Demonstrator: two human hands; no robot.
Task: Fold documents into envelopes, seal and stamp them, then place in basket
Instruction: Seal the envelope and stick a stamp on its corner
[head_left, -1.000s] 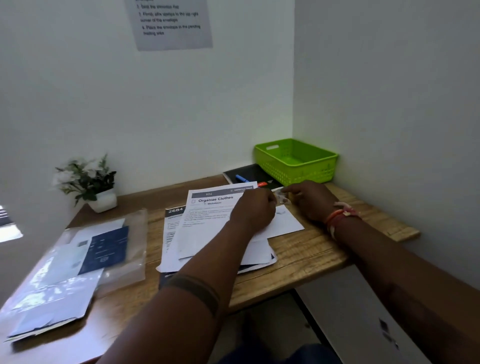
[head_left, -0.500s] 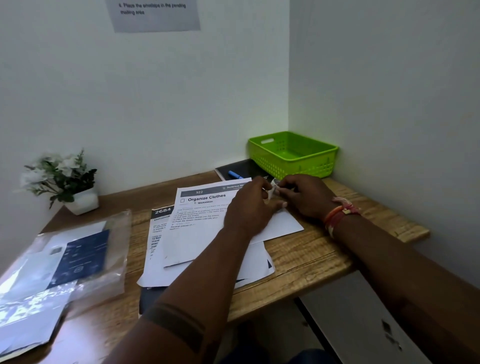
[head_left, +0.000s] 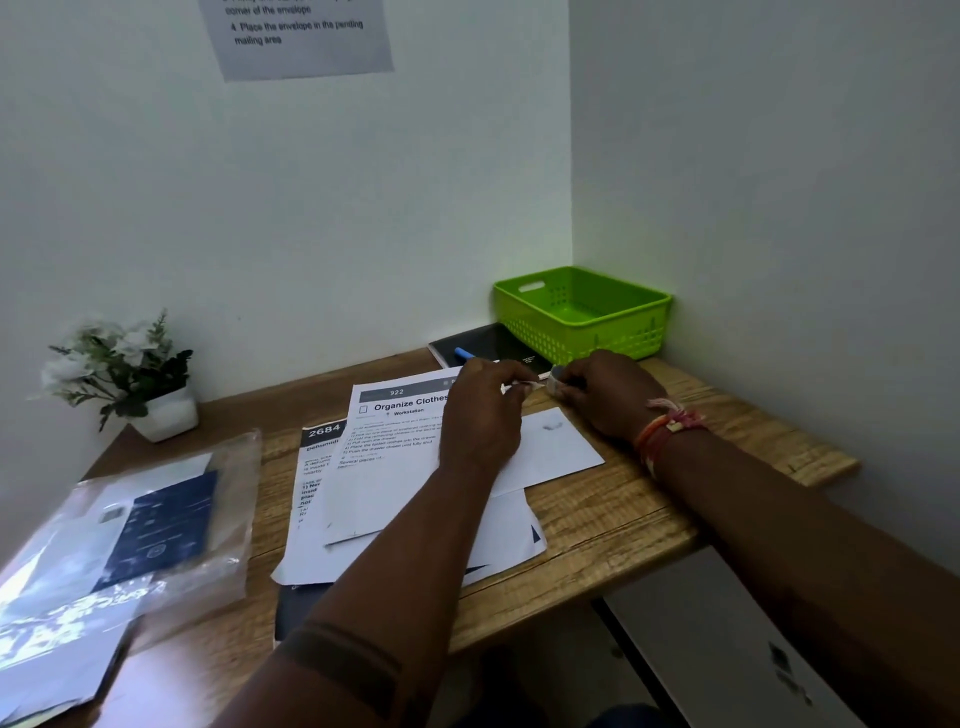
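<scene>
Both our hands meet above the envelope (head_left: 550, 452): left hand (head_left: 480, 410) pinches a small strip (head_left: 519, 385), right hand (head_left: 605, 397) grips a tape roll (head_left: 555, 383), near the basket (head_left: 582, 312).

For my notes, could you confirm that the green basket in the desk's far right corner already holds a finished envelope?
Not quite: the head view shows the green basket in the far right corner with nothing inside. The white envelope lies on the desk by the hands.
</scene>
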